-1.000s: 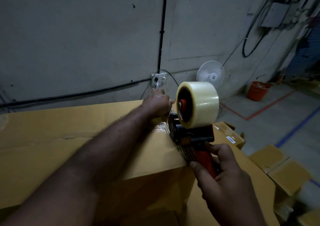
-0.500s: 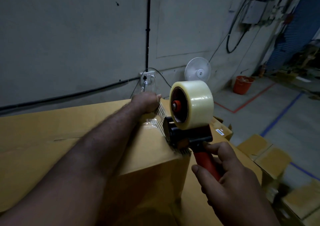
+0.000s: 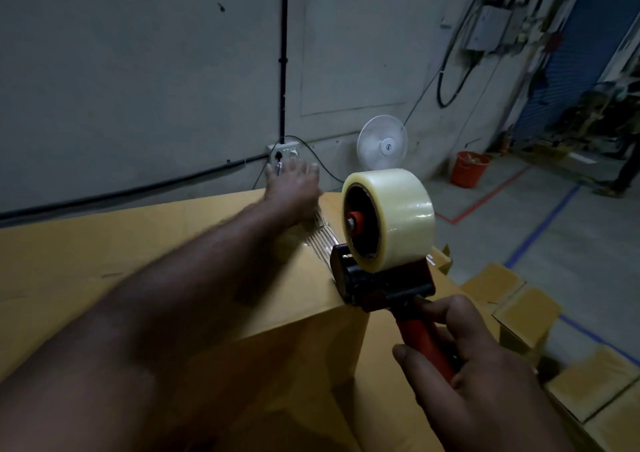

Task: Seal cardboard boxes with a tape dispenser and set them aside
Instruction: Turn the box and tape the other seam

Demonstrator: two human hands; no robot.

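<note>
Left hand (image 3: 292, 193): flat at the far end of the cardboard box (image 3: 138, 278) top. Its fingers (image 3: 299, 174) are spread and roughly straight, but blur hides finer detail. The palm lies on the start of the tape strip (image 3: 320, 238). Judged purpose: to anchor the tape end so the pull does not peel it off.

Right hand (image 3: 478, 375): fingers curled tight round the red handle of the tape dispenser (image 3: 381, 278). The dispenser head presses on the box top just ahead of these fingers, with the tape roll (image 3: 389, 219) upright above it. The strip runs taut from under the left fingers to the dispenser mouth.

Step judged: the run is close to full length. What remains is to carry the tape over the near corner, cut it, then set the box aside.

Edges: the strip follows the right-hand top edge, and the near corner lies just left of the right fingers, so a sideways slip would take the dispenser off the top.

Room: smaller boxes (image 3: 519, 302) sit lower, to the right of the right fingers. The fan (image 3: 382, 143) and the bucket (image 3: 469, 174) stand well beyond the left fingers, out of the path.
</note>
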